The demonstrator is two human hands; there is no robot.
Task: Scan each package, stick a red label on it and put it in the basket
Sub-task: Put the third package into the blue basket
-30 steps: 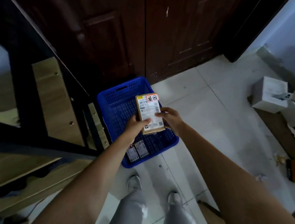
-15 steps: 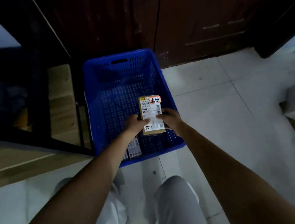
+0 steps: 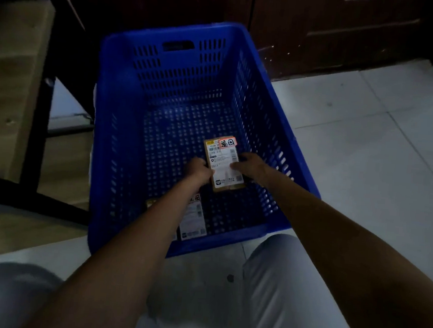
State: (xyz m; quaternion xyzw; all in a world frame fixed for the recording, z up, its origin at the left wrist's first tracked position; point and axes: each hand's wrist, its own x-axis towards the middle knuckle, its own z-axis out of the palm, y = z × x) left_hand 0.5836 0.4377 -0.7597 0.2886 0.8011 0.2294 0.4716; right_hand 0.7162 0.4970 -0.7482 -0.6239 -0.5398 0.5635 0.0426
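Observation:
A small brown package (image 3: 224, 164) with a white shipping label and a red label (image 3: 228, 142) at its top corner is low inside the blue basket (image 3: 115, 119). My left hand (image 3: 199, 171) grips its left edge and my right hand (image 3: 249, 165) grips its right edge. Two other labelled packages (image 3: 194, 217) lie on the basket floor near the front wall, partly hidden by my left forearm.
The basket stands on a pale tiled floor (image 3: 367, 139) in front of dark wooden doors (image 3: 324, 30). A black-framed wooden table or shelf (image 3: 13, 70) stands to the left. My knees in light trousers (image 3: 290, 299) are bent just before the basket.
I have crouched closer and both hands have lowered the package deeper into the basket. The basket now fills much more of the view.

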